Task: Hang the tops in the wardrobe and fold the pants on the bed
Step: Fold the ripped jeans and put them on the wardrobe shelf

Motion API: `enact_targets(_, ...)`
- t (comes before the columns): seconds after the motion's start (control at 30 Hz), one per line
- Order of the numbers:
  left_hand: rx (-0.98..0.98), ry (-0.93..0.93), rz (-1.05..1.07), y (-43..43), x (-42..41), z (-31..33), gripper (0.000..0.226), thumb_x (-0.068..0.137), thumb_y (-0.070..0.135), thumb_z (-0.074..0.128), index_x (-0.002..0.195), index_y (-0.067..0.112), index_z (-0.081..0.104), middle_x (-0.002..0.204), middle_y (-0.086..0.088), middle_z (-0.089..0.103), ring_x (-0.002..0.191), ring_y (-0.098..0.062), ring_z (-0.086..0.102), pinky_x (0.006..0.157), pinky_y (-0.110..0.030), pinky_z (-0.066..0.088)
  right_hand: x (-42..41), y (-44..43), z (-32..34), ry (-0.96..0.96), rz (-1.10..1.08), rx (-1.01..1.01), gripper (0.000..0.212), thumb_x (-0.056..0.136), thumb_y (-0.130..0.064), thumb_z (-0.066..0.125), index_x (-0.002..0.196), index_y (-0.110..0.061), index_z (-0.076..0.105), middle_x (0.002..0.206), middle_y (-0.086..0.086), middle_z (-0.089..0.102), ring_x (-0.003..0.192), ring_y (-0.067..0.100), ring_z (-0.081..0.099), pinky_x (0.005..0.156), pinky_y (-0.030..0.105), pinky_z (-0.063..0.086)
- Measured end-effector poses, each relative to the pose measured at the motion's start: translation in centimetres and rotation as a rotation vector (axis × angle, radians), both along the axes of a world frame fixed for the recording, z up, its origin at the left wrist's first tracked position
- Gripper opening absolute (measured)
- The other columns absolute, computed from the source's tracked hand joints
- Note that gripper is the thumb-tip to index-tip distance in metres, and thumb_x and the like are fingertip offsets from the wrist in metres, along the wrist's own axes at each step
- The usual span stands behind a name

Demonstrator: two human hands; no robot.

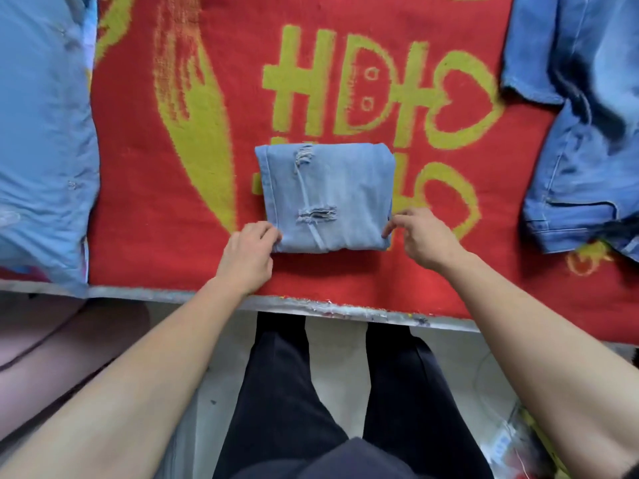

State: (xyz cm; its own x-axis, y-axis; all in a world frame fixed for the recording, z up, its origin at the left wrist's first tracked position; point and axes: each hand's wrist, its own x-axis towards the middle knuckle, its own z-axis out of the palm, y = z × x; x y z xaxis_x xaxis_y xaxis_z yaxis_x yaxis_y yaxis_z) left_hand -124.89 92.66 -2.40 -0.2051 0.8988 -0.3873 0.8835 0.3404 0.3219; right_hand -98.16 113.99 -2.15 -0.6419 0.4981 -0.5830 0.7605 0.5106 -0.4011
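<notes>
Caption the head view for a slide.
Left hand and right hand hold the near corners of folded ripped jeans on a red blanket, between blue shirt and denim jacket.

Head-worn view, steeply downward, seemingly near bed (pixel 145 236)

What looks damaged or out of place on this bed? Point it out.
The folded light-blue denim jeans have two frayed rips on top, likely styling rather than damage. The darker blue denim garment at the right lies crumpled and unfolded on the red and yellow blanket. Nothing else stands out.
</notes>
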Motion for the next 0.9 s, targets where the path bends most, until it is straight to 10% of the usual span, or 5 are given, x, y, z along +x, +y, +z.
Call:
enact_targets(0.13, 0.159, 0.098, 0.124, 2.2, -0.4, 0.3, 0.012, 0.073, 0.009, 0.056, 0.083, 0.014, 0.061, 0.086, -0.008, 0.06, 0.084, -0.035, 0.056, 0.068, -0.042, 0.041, -1.4, 0.0, 0.7, 0.124, -0.269, 0.28, 0.033, 0.076, -0.006, 0.042, 0.095, -0.014, 0.068, 0.112, 0.012, 0.061, 0.103, 0.038, 0.055, 0.078, 0.046, 0.051)
enact_targets(0.27, 0.289, 0.169, 0.239, 7.4, 0.1, 0.3, 0.031, 0.09, 0.022, 0.047, 0.116, 0.015, 0.062, 0.124, -0.014, 0.057, 0.114, -0.036, 0.053, 0.09, -0.045, 0.039, -5.9, 0.2, 0.0, 0.27, -0.39, 0.504, 0.042, 0.097, -0.026, 0.043, 0.134, -0.01, 0.056, 0.148, 0.022, 0.041, 0.133, 0.039, 0.043, 0.107, 0.045, 0.037)
enact_targets(0.47, -0.043, 0.196, 0.167, 7.9, 2.2, -5.3, 0.069, 0.097, 0.063, 0.019, 0.156, 0.031, 0.003, 0.163, -0.015, -0.003, 0.151, -0.028, -0.003, 0.115, -0.063, 0.004, -7.8, -3.2, -5.0, 0.02, -0.018, 0.431, 0.071, 0.098, -0.063, 0.03, 0.158, -0.026, 0.016, 0.164, 0.019, 0.004, 0.151, 0.04, 0.002, 0.118, 0.061, 0.009)
enact_targets(0.73, -0.022, 0.221, 0.14, 7.8, 2.1, -9.4, 0.074, 0.096, 0.065, 0.025, 0.156, 0.025, 0.009, 0.161, -0.022, 0.003, 0.15, -0.034, 0.001, 0.117, -0.062, 0.003, -8.2, -2.7, -9.2, -0.022, 0.006, 0.446, 0.074, 0.097, -0.063, 0.032, 0.158, -0.025, 0.015, 0.162, 0.024, 0.006, 0.149, 0.044, 0.004, 0.118, 0.061, 0.011)
enact_targets(0.9, -0.201, 0.143, 0.129, 8.8, 1.5, -8.1, 0.076, 0.094, 0.068, 0.016, 0.154, 0.03, -0.013, 0.16, -0.016, -0.022, 0.148, -0.029, -0.021, 0.116, -0.063, -0.004, -9.7, -1.3, -7.0, -0.244, 0.042, 0.23, 0.075, 0.096, -0.068, 0.013, 0.154, -0.032, -0.018, 0.157, 0.014, -0.034, 0.146, 0.035, -0.029, 0.119, 0.058, -0.005)
